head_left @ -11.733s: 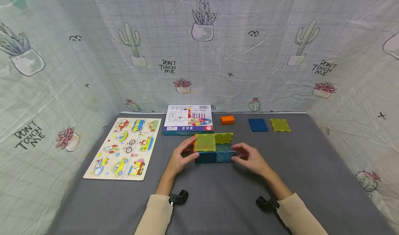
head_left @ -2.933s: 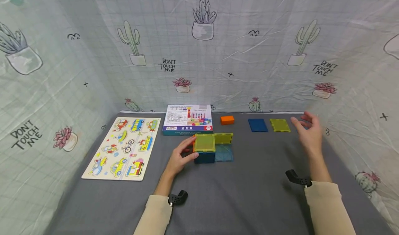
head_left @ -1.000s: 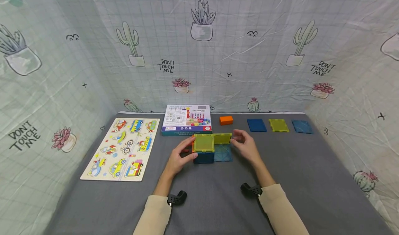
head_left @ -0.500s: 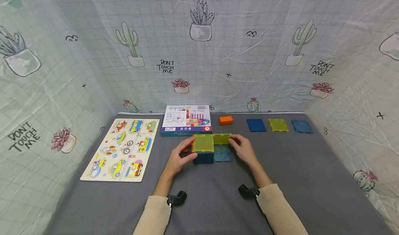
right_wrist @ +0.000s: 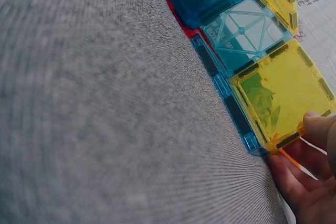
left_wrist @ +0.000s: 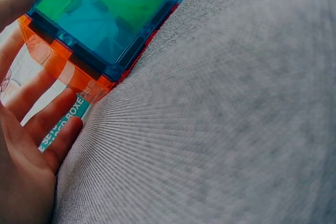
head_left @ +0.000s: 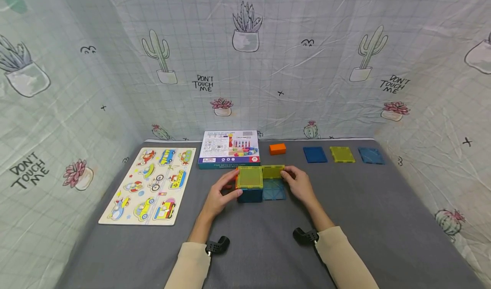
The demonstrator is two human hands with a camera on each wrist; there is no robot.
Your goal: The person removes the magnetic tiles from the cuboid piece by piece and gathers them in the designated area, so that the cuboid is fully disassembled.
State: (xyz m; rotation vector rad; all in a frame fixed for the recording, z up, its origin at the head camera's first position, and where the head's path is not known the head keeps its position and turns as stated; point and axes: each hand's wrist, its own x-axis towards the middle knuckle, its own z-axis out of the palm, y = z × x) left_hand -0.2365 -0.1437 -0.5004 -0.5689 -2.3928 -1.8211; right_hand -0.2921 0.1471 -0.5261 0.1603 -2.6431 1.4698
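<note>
A small cube of see-through magnetic tiles stands mid-table, with a yellow tile (head_left: 250,177) on top, a dark blue front tile (left_wrist: 102,17) and an orange tile (left_wrist: 58,59) on its left side. My left hand (head_left: 219,198) holds this cube, thumb at the front left corner and fingers along the orange side. To the cube's right, a light blue tile (head_left: 274,189) lies flat. Along that tile's back edge stands an upright yellow tile (right_wrist: 286,95). My right hand (head_left: 300,186) pinches its right edge, thumb on the front face and fingers behind.
Behind the cube lies a printed box (head_left: 229,148). An orange block (head_left: 278,148), a dark blue tile (head_left: 315,154), a yellow tile (head_left: 342,154) and a light blue tile (head_left: 371,155) line the back right. A wooden picture puzzle (head_left: 149,186) lies left.
My right hand first held a light blue tile at the front right. That tile now lies far right, and the hand has returned to pinch the upright yellow tile. My left hand stayed put.
</note>
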